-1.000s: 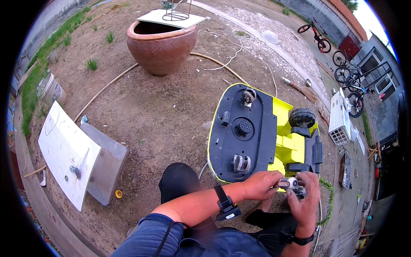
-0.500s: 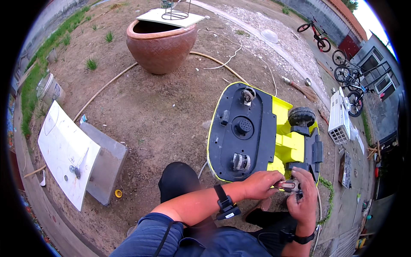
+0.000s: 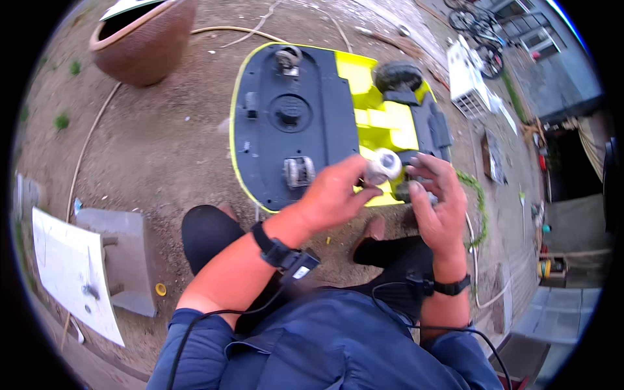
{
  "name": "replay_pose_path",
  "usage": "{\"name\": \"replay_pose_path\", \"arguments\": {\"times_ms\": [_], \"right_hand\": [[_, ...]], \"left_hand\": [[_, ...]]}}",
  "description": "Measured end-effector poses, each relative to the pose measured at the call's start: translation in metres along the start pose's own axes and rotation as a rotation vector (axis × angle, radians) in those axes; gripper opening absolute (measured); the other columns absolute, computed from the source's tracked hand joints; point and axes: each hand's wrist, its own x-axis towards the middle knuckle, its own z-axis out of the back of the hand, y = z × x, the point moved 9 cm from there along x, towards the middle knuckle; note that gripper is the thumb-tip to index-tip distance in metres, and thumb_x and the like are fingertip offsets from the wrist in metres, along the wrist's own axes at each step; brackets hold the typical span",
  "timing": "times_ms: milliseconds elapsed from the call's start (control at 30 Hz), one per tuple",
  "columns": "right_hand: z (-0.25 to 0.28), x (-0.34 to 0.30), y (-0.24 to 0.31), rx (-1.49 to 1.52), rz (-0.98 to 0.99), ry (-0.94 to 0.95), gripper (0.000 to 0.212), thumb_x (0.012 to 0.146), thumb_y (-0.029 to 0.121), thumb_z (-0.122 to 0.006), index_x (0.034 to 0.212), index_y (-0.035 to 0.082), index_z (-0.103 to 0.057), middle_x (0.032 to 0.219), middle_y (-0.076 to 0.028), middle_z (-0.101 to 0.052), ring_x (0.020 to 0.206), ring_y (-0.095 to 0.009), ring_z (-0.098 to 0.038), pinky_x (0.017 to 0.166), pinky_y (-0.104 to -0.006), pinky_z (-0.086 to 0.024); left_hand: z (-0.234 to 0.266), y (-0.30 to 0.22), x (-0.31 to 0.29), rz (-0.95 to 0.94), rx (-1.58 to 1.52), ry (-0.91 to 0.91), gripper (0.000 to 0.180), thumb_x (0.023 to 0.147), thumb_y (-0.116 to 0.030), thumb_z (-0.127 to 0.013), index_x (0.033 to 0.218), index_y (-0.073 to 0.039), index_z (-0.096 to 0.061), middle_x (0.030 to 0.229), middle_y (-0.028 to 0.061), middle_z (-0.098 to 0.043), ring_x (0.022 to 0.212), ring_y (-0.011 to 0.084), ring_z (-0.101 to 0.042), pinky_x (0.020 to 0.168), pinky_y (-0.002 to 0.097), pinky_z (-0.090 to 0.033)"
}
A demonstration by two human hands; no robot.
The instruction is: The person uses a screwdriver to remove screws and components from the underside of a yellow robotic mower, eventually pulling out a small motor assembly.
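Observation:
An overturned ride-on toy vehicle [image 3: 383, 130], yellow with a dark grey underside, lies in front of me. My left hand [image 3: 338, 192] pinches a small whitish, roughly cylindrical part [image 3: 383, 166] with a round grey end, its exact kind unclear. The part is over the vehicle's near right side. Right of it, my right hand [image 3: 439, 198] has its thumb and bent fingers apart, near the vehicle's lower edge; nothing is plainly held in it. Two small caster wheels [image 3: 299, 171] and a black tyre [image 3: 398, 77] show on the underside. Motion blurs the fingers slightly.
On the left, a white board [image 3: 75, 273] leans by a grey slab [image 3: 123, 253], with a yellow ring [image 3: 160, 289] nearby. A large brown clay pot [image 3: 146, 49] stands far left. A hose [image 3: 88, 146] crosses the dirt. A white appliance casing [image 3: 467, 78] lies far right.
My view has shifted, so the vehicle sits further left and higher. My hands have drawn apart; the part between them now shows its round end, held by my left hand.

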Motion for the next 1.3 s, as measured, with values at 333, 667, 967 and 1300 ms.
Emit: {"name": "replay_pose_path", "arguments": {"times_ms": [333, 667, 967, 1300], "right_hand": [[-0.093, -0.034, -0.091, -0.305, -0.184, 0.346, 0.019, 0.086, 0.023, -0.082, 0.094, 0.007, -0.078, 0.090, -0.015, -0.072, 0.081, -0.036, -0.071, 0.074, -0.0448, -0.057], [-0.124, -0.038, -0.092, -0.502, -0.203, 0.433, 0.023, 0.087, 0.032, -0.079, 0.085, 0.009, -0.074, 0.090, -0.013, -0.072, 0.080, -0.036, -0.071, 0.073, -0.0462, -0.058], [-0.112, -0.039, -0.074, -0.106, -0.194, 0.472, 0.015, 0.082, 0.016, -0.078, 0.093, 0.007, -0.074, 0.093, -0.014, -0.072, 0.079, -0.033, -0.072, 0.072, -0.0414, -0.058], [-0.052, 0.022, -0.015, 0.193, -0.084, 0.084, 0.052, 0.083, 0.023, -0.088, 0.128, 0.006, -0.068, 0.113, -0.012, -0.071, 0.081, -0.022, -0.073, 0.069, -0.0332, -0.058]], "left_hand": [[0.039, 0.009, 0.004, 0.168, -0.249, -0.158, 0.027, 0.094, -0.008, -0.079, 0.114, -0.002, -0.062, 0.100, 0.0055, -0.072, 0.091, 0.0112, -0.069, 0.082, 0.0316, -0.058], [0.044, 0.014, 0.005, 0.163, -0.223, -0.164, 0.027, 0.095, -0.011, -0.079, 0.115, -0.002, -0.063, 0.103, 0.0062, -0.072, 0.092, 0.0119, -0.069, 0.084, 0.0304, -0.057], [0.063, 0.010, 0.013, 0.150, -0.161, -0.237, 0.025, 0.097, -0.010, -0.077, 0.116, -0.001, -0.064, 0.107, 0.0056, -0.072, 0.099, 0.0136, -0.069, 0.089, 0.0312, -0.057], [0.026, 0.007, 0.010, -0.019, 0.227, -0.020, 0.037, 0.089, -0.012, -0.079, 0.119, -0.003, -0.060, 0.100, 0.0133, -0.069, 0.086, 0.0323, -0.070, 0.071, 0.0408, -0.056]]}}
